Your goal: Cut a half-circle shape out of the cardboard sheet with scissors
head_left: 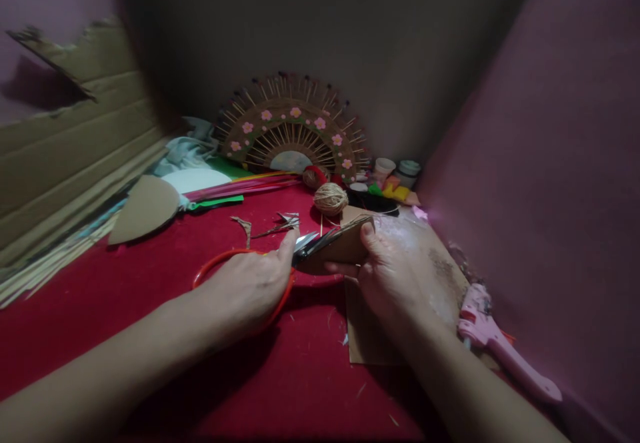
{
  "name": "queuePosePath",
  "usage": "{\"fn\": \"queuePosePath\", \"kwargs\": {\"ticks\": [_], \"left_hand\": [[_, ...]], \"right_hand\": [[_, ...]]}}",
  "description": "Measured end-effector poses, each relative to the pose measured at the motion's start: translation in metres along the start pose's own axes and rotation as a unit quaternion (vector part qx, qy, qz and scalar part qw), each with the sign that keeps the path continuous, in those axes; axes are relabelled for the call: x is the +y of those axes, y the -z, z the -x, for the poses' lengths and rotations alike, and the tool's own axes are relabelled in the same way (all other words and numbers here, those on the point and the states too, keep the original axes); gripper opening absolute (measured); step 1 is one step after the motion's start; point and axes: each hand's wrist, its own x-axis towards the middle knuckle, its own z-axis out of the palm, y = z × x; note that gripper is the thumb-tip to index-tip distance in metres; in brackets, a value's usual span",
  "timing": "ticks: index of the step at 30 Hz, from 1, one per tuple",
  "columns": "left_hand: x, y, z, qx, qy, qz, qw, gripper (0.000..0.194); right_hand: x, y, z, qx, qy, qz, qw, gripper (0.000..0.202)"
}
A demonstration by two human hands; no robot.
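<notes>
Orange handles (227, 254) sit in the left hand (253, 286), with its fingers curled round the scissors (301, 256) and one finger pointing up beside the blades (306, 240). The right hand (383, 266) is clamped on a piece of brown cardboard (337, 253), thumb at the top edge and a finger down at the bottom. That piece is just right of the scissors, its near end by the blades, which look a bit apart. From far off, I can't tell if they are biting into it.

To cut well, I would hold the scissors steady and let the right hand turn the cardboard into them. Small snips seem best, as stiff card may bend or rip if I rush. I would pull the pointing finger back a little and keep the right thumb clear, since the tips aim that way.

Bits of scrap (245, 230) lie just past the scissors, on the red cloth (225, 390). A ball of twine (331, 200) sits behind the scissors. Well off to their right is a pink glue gun (483, 316), so I would mind that arm.
</notes>
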Motion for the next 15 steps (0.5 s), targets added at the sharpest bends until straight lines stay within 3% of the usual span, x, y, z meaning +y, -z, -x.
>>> {"fn": "queuePosePath", "kwargs": {"ticks": [9,15], "left_hand": [[0.017,0.015,-0.003,-0.116,-0.040,-0.234,0.964,0.073],[0.021,0.023,-0.001,-0.155,-0.054,-0.267,0.950,0.072]], "right_hand": [[0.006,0.004,-0.005,0.011,-0.039,-0.034,0.999,0.016],[0.003,-0.003,-0.004,0.067,-0.069,-0.070,0.993,0.007]]}}
